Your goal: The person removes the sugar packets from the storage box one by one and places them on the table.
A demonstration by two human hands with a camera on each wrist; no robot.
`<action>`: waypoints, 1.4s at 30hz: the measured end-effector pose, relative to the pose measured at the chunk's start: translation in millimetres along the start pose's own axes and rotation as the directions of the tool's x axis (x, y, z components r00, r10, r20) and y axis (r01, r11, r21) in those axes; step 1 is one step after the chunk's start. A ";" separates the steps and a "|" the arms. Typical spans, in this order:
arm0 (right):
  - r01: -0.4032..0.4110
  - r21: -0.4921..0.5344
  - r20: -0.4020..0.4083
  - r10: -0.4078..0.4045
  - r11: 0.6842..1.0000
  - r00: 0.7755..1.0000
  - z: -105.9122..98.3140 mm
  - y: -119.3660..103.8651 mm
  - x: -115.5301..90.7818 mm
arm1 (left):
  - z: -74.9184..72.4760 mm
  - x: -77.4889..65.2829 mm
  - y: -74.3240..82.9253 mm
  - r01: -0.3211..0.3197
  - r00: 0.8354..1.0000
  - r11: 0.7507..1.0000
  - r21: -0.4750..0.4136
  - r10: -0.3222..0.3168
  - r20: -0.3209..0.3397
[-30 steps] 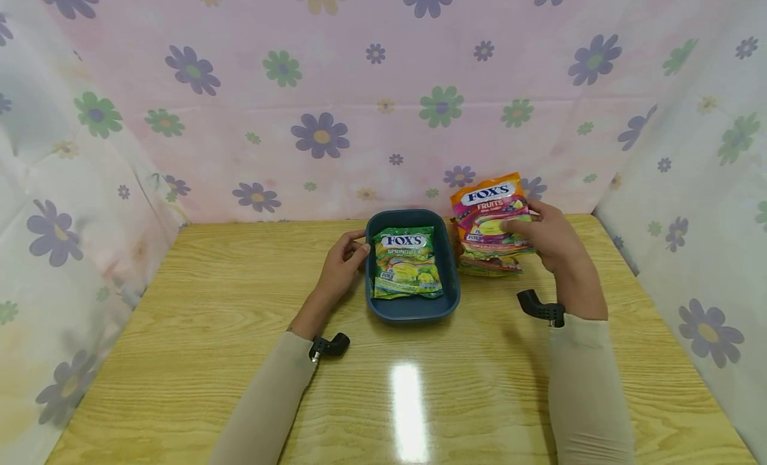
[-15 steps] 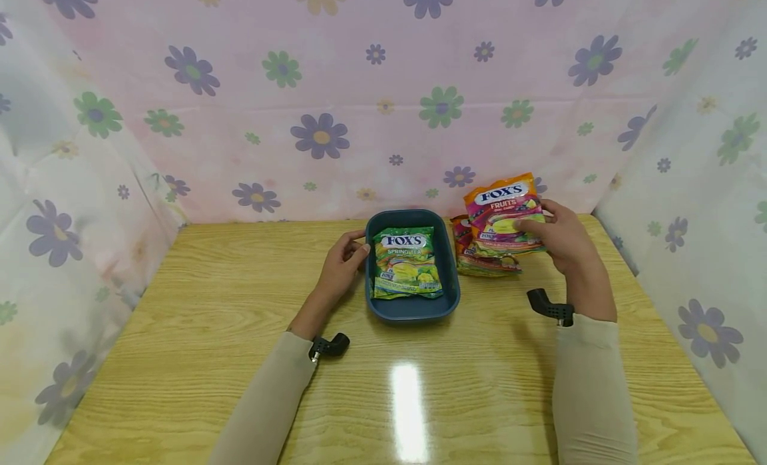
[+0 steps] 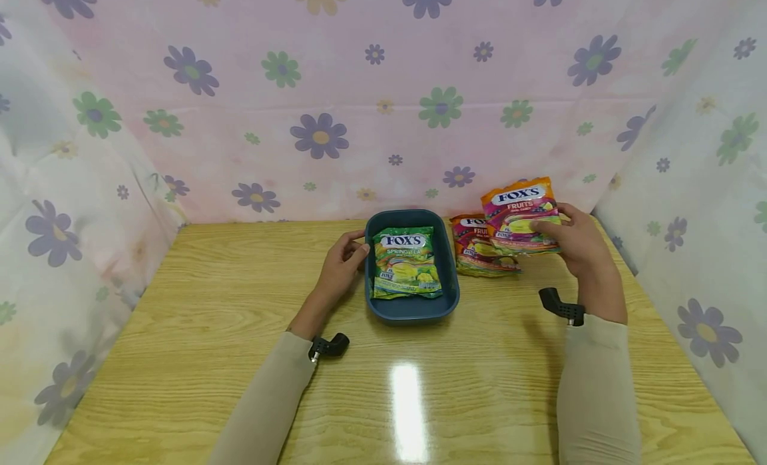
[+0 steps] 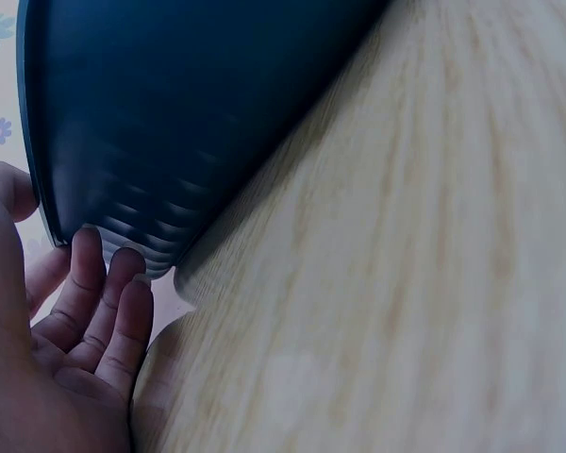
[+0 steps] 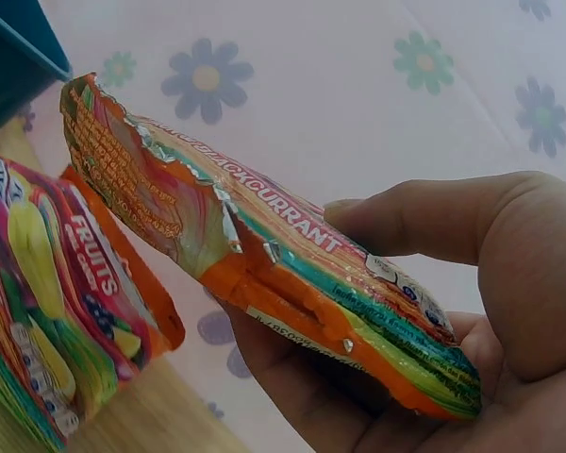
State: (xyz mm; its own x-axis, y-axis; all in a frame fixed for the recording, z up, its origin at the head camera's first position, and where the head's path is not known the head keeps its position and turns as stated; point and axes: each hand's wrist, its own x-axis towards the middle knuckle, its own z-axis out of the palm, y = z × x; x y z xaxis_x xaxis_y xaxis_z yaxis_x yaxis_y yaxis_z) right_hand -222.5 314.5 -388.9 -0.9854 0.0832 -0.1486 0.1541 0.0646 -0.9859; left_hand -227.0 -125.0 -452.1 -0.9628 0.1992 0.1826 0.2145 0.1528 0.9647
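My right hand [image 3: 578, 242] pinches a candy bag [image 3: 520, 215] labelled FOX'S Fruits, with an orange top and purple front. The right wrist view shows the thumb on one face of the held candy bag [image 5: 264, 245] and fingers behind the other. A second Fruits candy bag [image 3: 479, 248] lies beside the container, partly covered by the held one in the head view. My left hand [image 3: 341, 265] holds the left side of a dark blue plastic container [image 3: 413, 310]; its fingertips [image 4: 87, 241] are at the outer wall near the rim. A green FOX'S Spring Tea candy bag [image 3: 404, 262] lies inside.
A wood-grain table [image 3: 252, 272] bears everything. Floral cloth [image 3: 359, 85] hangs behind it and along both sides. Black wrist cameras [image 3: 563, 307] sit on both forearms, and a bright reflection shows on the table front.
My right hand has moved to the right with its candy bag, uncovering more of the second Fruits bag. The left hand and the container have stayed in place.
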 end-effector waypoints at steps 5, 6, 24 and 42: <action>0.007 0.014 -0.002 -0.006 1.000 1.000 -7.5 4.6 -0.9 | 0.0 -0.8 0.9 0.000 1.000 1.000 0.001 0.000 -0.002; 0.007 0.010 -0.004 -0.007 1.000 1.000 -8.9 5.7 -0.6 | 0.1 -0.8 0.7 -0.001 1.000 1.000 0.002 0.001 -0.003; -0.027 0.070 -0.052 0.030 0.997 0.998 -30.8 22.0 -2.9 | 0.1 0.2 -1.3 0.007 1.000 1.000 0.002 -0.007 0.001; -0.099 0.156 -0.158 0.123 0.983 0.980 -47.4 42.3 1.0 | 0.1 1.1 -3.5 -0.003 1.000 1.000 0.003 0.003 -0.001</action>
State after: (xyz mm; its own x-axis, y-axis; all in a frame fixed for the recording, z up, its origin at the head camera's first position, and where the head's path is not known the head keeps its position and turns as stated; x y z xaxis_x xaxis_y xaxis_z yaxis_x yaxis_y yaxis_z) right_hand -213.5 364.4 -427.1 -0.9350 0.2463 -0.2551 0.2375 -0.0994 -0.9663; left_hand -228.8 -125.2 -455.2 -0.9625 0.1984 0.1853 0.2174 0.1548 0.9637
